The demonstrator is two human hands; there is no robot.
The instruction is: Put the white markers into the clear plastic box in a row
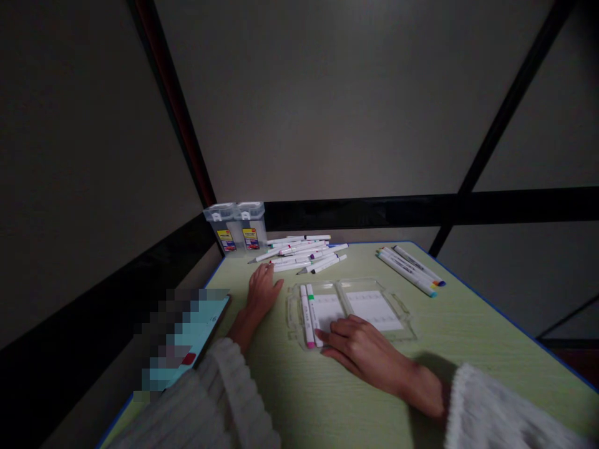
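A clear plastic case point(347, 299) lies unfolded on the table, with white paper in it. Two white markers rest side by side in its left half: a pink-ended marker point(306, 317) and a green-banded marker point(312, 305). My right hand point(362, 346) lies over the case's near edge, fingers stretched, a fingertip touching the green-banded marker's near end. At the near left edge of a loose pile of white markers point(304, 252) is my left hand point(262, 290), its thumb apart from its fingers. Its fingertips meet a red-ended marker, but no grip shows.
Two lidded clear boxes point(251, 234) with yellow labels stand at the back left corner. Several markers point(407, 271) lie together on the right. A turquoise flat item point(206, 324), partly pixelated, lies at the left edge. Dark-banded walls enclose the table point(468, 324).
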